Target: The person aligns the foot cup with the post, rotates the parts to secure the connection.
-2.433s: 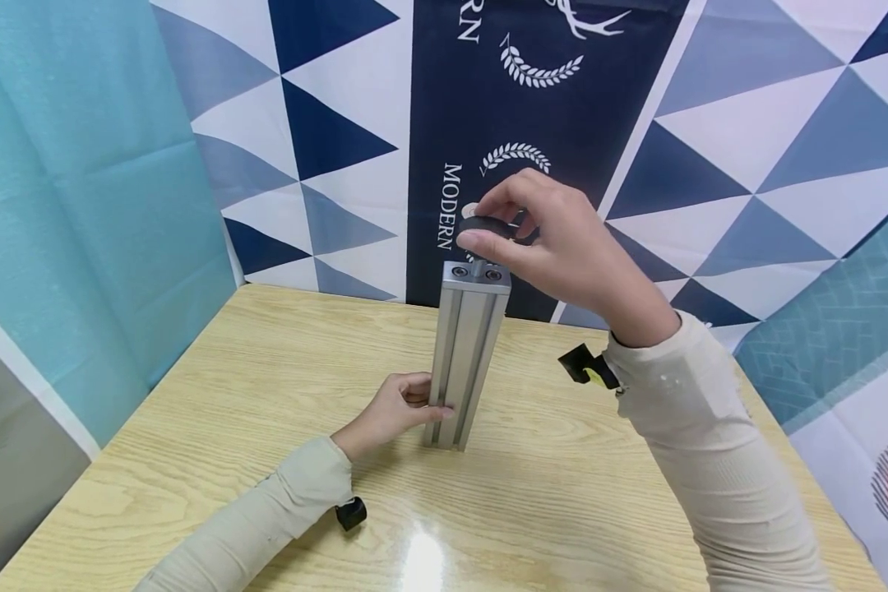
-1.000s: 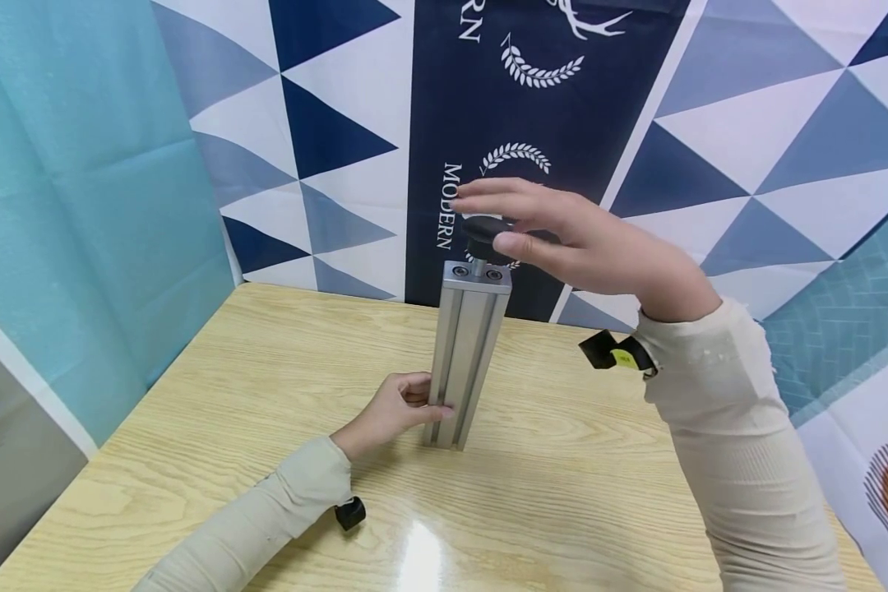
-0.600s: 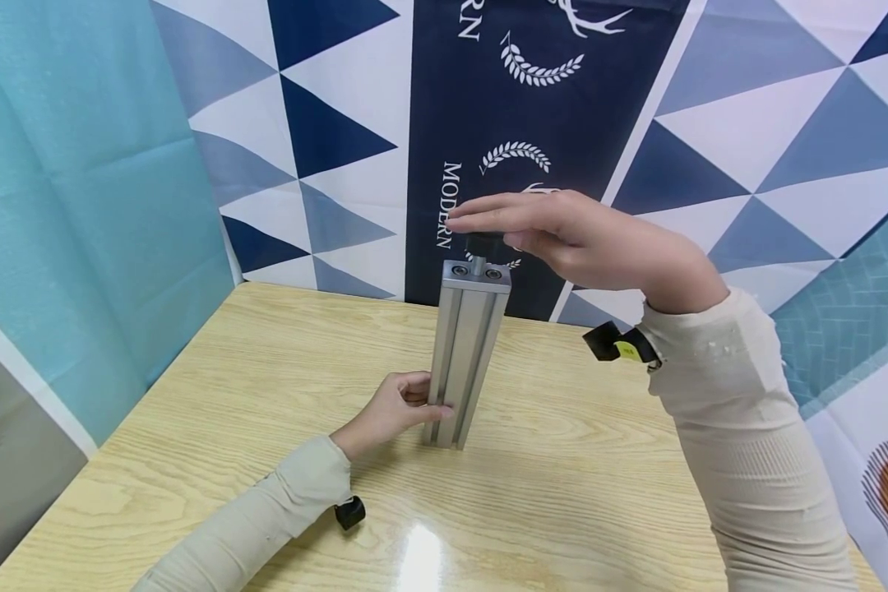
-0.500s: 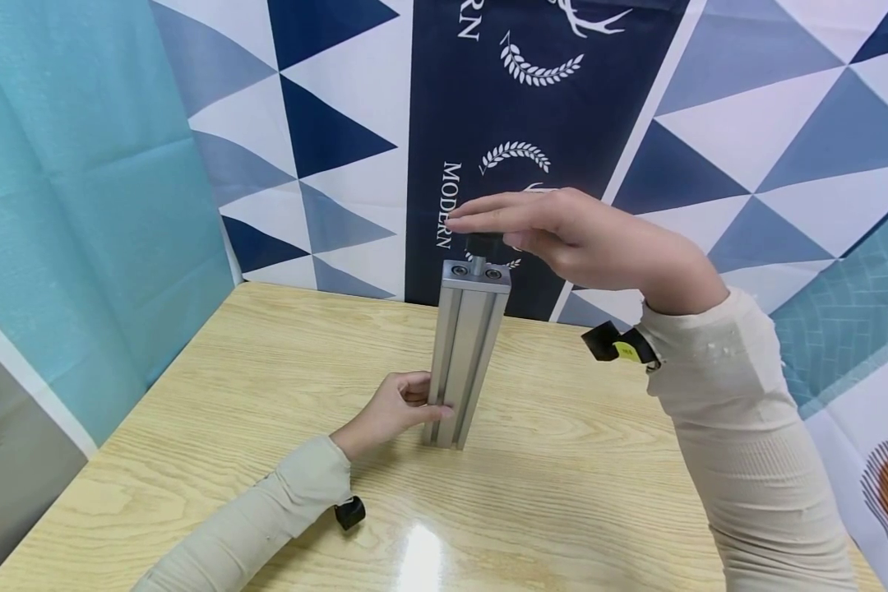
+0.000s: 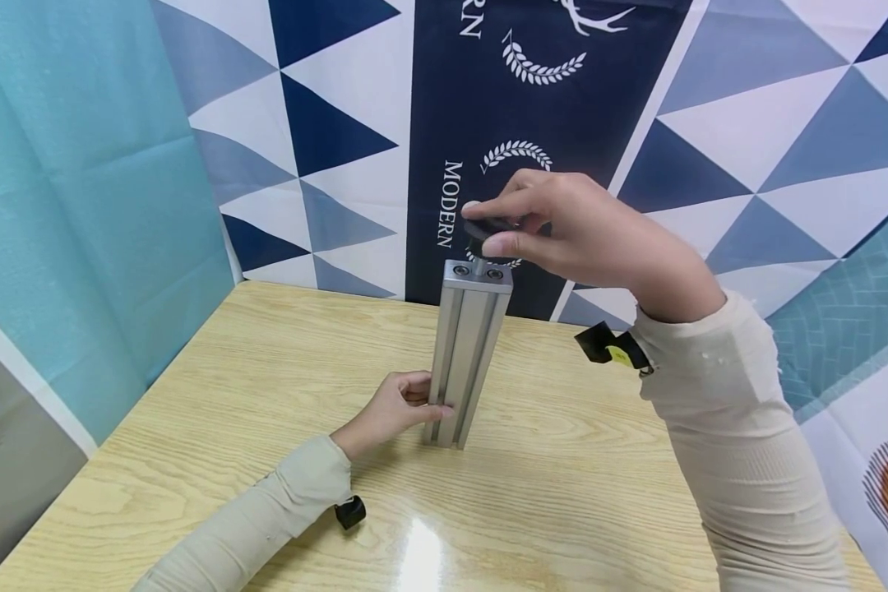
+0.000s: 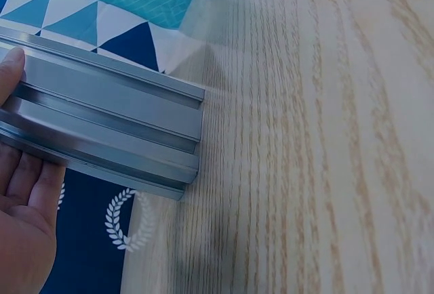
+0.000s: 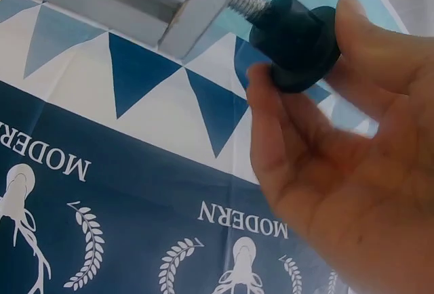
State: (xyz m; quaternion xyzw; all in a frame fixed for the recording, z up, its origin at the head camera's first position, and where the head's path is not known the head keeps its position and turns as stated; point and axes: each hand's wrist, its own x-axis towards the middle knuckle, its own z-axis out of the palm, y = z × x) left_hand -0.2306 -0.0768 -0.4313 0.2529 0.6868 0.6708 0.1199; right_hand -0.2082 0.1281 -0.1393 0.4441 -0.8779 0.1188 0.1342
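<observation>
An aluminium profile [image 5: 462,353] stands upright on the table, an end plate [image 5: 477,284] with two screws on top. My left hand [image 5: 388,411] grips it low down, thumb on the front face; in the left wrist view the profile's lower end [image 6: 135,124] meets the wood. Above the plate is a black levelling foot [image 5: 483,233] on a threaded stud [image 7: 249,3], part of whose thread shows between foot and plate. My right hand [image 5: 573,234] pinches the foot's round base by the rim, thumb on the near side, fingertips opposite.
The wood-grain table [image 5: 599,493] extends around the profile. Behind it hangs a patterned cloth [image 5: 355,148], and a teal cloth [image 5: 81,164] hangs at the left. Small black cameras sit at both wrists.
The right hand let go of the foot's rim, laid straight fingers over its top, and now has curled thumb and fingers back onto the rim. The left hand and profile stay put.
</observation>
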